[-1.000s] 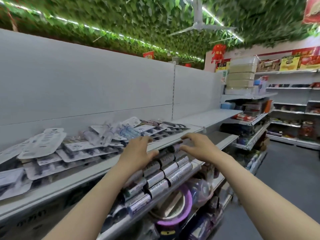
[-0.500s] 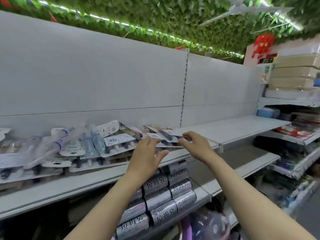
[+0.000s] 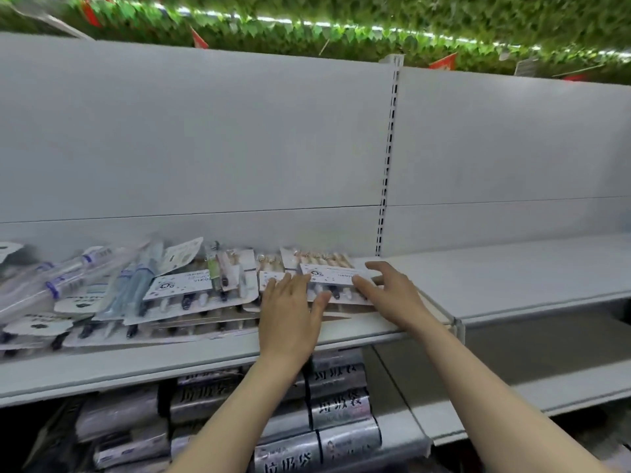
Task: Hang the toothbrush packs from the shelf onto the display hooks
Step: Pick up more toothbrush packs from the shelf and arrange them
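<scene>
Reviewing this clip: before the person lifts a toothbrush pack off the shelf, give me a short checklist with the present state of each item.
1. Both hands at the packs: ok. Left hand and right hand flank the white card-backed toothbrush pack at the pile's right end.
2. Pack gripped: not ok. Fingers are spread, none curled round it.
3. Pack free to lift: cannot tell. It overlaps other packs beneath.
4. Display hooks ready: not ok. None show on the plain grey back panel.
5. Grey metal shelf to the right bare: ok.
</scene>
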